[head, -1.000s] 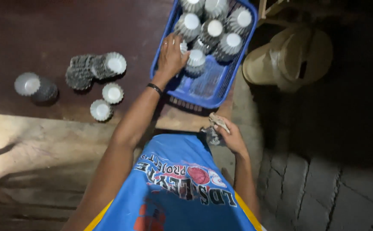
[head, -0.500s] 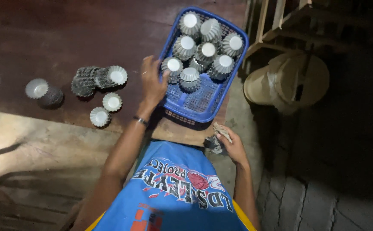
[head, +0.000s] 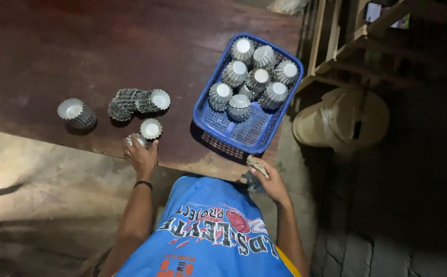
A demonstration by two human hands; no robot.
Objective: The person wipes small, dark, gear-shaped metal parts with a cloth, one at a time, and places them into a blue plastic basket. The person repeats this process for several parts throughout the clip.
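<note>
Evidently the left hand [head: 141,156] closes its fingers over a small fluted tin mould [head: 136,139] at the table [head: 54,46] edge, seven o'clock from the blue basket [head: 210,120]. Light, stiff, thin-walled; best pinched by the rim. The right hand [head: 269,179] clutches a rag [head: 251,177].

Small fluted metal mould [head: 137,139]: silvery, lying at table's near edge, partly hidden under fingers. Folded dark rag [head: 254,173]: crumpled, held beside the blue basket's near corner.

Mould [head: 137,139] half-hidden under fingers [head: 140,150]
</note>
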